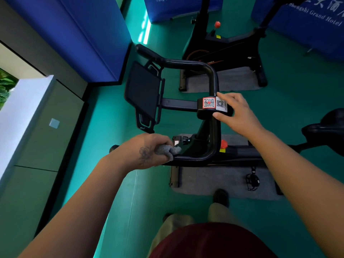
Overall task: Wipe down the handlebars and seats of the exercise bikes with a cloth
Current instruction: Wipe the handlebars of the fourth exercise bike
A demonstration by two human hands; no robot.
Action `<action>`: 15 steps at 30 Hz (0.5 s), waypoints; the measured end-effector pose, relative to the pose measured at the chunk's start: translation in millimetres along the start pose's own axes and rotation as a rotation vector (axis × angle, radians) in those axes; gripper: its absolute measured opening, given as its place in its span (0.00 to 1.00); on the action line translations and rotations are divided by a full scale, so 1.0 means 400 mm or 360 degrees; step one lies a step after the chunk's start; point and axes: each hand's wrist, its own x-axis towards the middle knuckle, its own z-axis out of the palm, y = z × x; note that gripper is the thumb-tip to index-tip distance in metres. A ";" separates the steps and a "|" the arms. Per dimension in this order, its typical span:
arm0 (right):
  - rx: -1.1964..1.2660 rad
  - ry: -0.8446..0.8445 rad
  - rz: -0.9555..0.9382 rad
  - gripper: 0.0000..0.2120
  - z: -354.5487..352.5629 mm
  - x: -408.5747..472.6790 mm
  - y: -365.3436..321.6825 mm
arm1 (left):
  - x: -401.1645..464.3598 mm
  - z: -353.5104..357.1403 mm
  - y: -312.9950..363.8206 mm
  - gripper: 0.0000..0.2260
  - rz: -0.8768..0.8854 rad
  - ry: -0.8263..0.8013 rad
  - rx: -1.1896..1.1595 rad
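Fingers of the left hand (147, 149) are curled around a grey cloth (168, 150), pressed on the near end of the handlebar (214, 79). Right hand (236, 113) grips the centre clamp (212, 108) with two QR stickers. Two exercise bikes stand on grey mats; green floor lies open between them. One seat (327, 127) shows at the right edge.

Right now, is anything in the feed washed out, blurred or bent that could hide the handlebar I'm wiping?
Head view: wide-angle bending toward the edges, strong teal cast; glare streak on floor far off; handlebar dark but sharp; cloth in left hand clear; QR labels by right hand crisp.
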 end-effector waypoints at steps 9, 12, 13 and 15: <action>-0.0237 0.0365 -0.0500 0.28 0.096 -0.120 -0.042 | 0.013 -0.008 0.017 0.10 0.0119 0.0009 0.0456; -0.0258 0.0295 -0.0666 0.26 0.148 -0.161 -0.070 | 0.012 -0.013 0.011 0.11 0.0099 0.0006 0.0444; -0.0276 0.0286 -0.0713 0.25 0.162 -0.171 -0.074 | 0.008 -0.016 0.008 0.11 0.0089 0.0012 0.0455; -0.0291 0.0273 -0.0783 0.23 0.183 -0.183 -0.081 | -0.003 -0.022 -0.002 0.13 0.0093 0.0035 0.0505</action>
